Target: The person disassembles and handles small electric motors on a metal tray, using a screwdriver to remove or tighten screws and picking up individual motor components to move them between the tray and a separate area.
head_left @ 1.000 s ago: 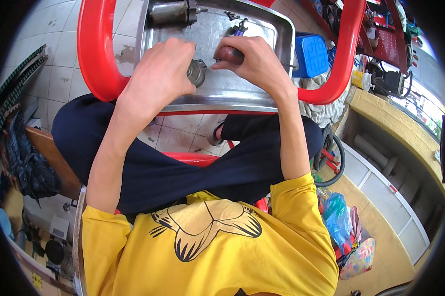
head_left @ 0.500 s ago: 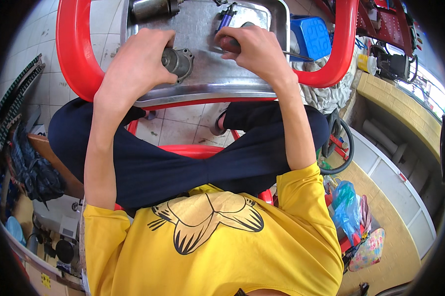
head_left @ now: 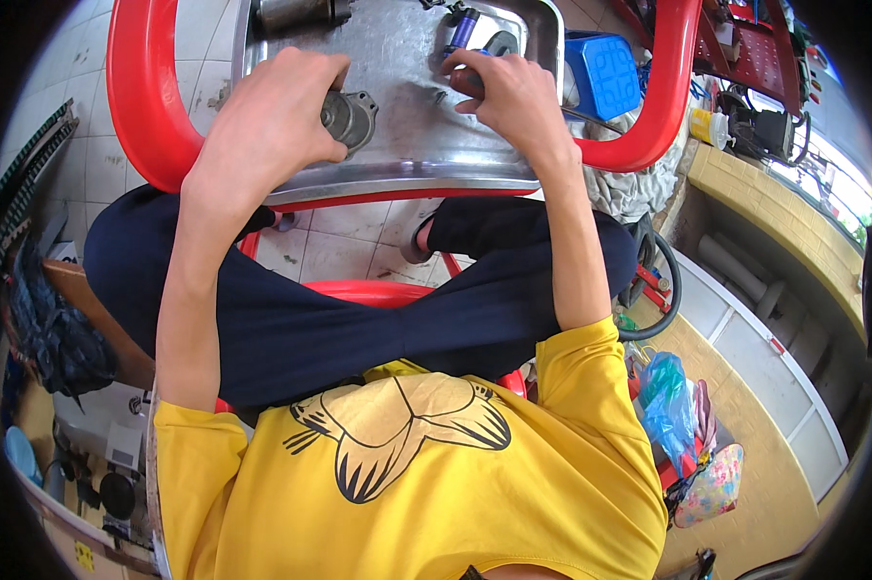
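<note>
My left hand [head_left: 267, 121] is closed around a round grey metal cover [head_left: 351, 122] with small bolt ears, near the left front of a metal tray [head_left: 407, 150]. Its thumb and fingers grip the sides of the part. To the right, over the tray, my right hand [head_left: 523, 104] is wrapped round the dark red handle of a screwdriver [head_left: 469, 83]. The thin shaft sticks out beyond the hand, past the tray's right rim. Just ahead of this hand lie a purple-blue cylindrical piece [head_left: 462, 29] and a dark grey curved piece [head_left: 501, 42].
A dark metal cylinder [head_left: 305, 12] lies at the tray's far left. Red chair arms [head_left: 146, 97] curve round both sides of the tray. At the right stand a blue plastic container [head_left: 602, 72] and a crumpled grey cloth [head_left: 639, 179].
My right hand has shifted slightly to the right with the screwdriver, and its handle shows less between the fingers. The left hand keeps its grip on the metal cover. The whole view has shifted slightly.
</note>
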The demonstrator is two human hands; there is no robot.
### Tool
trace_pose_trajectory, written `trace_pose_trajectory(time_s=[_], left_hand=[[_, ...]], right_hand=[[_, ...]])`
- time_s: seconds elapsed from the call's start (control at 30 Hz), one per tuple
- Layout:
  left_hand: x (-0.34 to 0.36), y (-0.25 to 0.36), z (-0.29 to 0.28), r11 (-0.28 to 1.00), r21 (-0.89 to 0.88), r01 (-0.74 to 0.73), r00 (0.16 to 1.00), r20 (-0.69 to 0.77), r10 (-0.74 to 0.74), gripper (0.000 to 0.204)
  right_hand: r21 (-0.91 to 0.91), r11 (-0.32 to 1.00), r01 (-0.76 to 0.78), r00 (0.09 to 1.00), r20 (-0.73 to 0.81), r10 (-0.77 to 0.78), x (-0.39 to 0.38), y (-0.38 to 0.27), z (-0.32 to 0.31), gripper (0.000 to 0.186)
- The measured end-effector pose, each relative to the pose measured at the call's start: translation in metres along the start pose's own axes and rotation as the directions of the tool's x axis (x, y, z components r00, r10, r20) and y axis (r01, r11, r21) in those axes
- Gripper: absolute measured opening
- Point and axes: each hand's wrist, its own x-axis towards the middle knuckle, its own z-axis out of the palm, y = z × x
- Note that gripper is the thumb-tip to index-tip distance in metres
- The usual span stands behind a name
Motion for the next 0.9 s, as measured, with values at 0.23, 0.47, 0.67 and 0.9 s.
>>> trace_pose_trajectory(time_s=[0.23,0.47,0.67,0.9], left_hand=[[0.005,0.002,-0.003,0.999,-0.049,-0.009,1.000,0.017,0.010,0.056],[0.001,-0.003,0.002,0.998,-0.047,-0.032,0.999,-0.041,0.030,0.057],[0.001,-0.004,0.008,0.996,-0.046,-0.071,0.994,-0.090,0.067,0.058],[0.001,0.001,0.002,0.997,-0.051,-0.049,0.997,-0.066,0.046,0.060]], right_hand=[[-0.004,0.998,0.063,0.998,0.011,-0.063,0.000,-0.002,0.020,0.030],[0.171,0.972,0.163,0.984,0.043,-0.173,0.000,-0.007,0.011,0.024],[0.372,0.900,0.227,0.961,0.065,-0.269,0.005,-0.017,0.006,0.026],[0.313,0.913,0.261,0.962,-0.009,-0.272,0.013,-0.018,0.004,0.031]])
